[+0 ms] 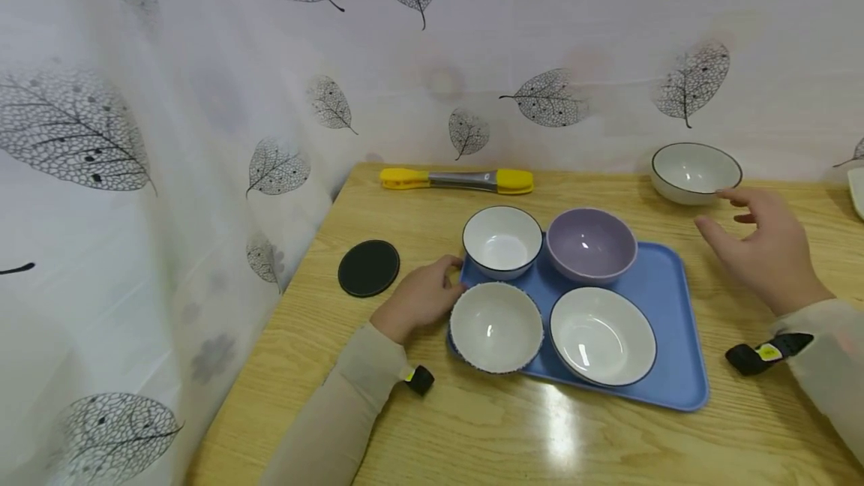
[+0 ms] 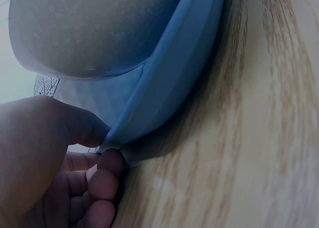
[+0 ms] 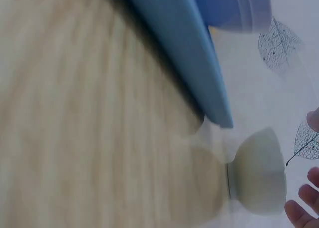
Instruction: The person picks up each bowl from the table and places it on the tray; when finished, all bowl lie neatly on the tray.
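Note:
My left hand (image 1: pixel 421 295) pinches the left rim of a blue tray (image 1: pixel 664 321). In the left wrist view its thumb lies on top of the tray's rim (image 2: pixel 164 83), with curled fingers below. The tray carries a white bowl with a dark rim (image 1: pixel 502 242), a purple bowl (image 1: pixel 590 246), a speckle-rimmed white bowl (image 1: pixel 496 328) and a wider white bowl (image 1: pixel 603 337). My right hand (image 1: pixel 772 246) holds nothing, its thumb and fingers spread apart. Its fingertips are right by the rim of another white bowl (image 1: pixel 695 175) standing on the table at the back right.
Yellow-tipped tongs (image 1: pixel 459 180) lie along the table's back edge. A round black coaster (image 1: pixel 369 268) sits left of the tray on the wooden table (image 1: pixel 466 441). A leaf-patterned curtain (image 1: pixel 580 36) hangs behind and on the left. A white object (image 1: pixel 857 190) shows at the right edge.

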Demonstrator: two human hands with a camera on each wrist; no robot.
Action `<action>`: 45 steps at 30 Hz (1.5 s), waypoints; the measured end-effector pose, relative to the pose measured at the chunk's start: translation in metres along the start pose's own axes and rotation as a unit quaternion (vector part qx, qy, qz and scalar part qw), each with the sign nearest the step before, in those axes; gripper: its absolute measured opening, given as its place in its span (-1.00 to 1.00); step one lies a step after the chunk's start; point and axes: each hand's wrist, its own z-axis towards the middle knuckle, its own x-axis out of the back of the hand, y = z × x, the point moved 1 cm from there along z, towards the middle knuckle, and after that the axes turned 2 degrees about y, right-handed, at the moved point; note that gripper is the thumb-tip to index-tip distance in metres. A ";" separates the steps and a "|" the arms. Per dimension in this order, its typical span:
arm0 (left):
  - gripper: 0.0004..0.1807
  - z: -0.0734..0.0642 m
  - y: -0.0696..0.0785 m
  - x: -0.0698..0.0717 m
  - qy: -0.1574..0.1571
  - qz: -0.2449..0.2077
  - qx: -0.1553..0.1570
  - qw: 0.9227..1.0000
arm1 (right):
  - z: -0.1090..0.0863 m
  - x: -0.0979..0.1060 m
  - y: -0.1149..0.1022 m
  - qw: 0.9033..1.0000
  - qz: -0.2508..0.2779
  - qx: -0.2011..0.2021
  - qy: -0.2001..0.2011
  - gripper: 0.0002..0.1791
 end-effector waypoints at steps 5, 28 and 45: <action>-0.46 0.000 0.000 0.000 0.001 -0.002 0.002 1.000 | 0.012 -0.003 0.011 0.999 0.013 -0.044 -0.021 -0.12; -0.47 0.001 -0.002 0.000 0.003 0.004 -0.002 1.000 | 0.053 -0.020 0.013 0.976 0.049 -0.186 -0.099 0.34; -0.48 0.002 -0.003 -0.001 0.004 0.006 -0.001 1.000 | 0.063 -0.027 0.017 0.972 0.038 -0.199 -0.120 0.38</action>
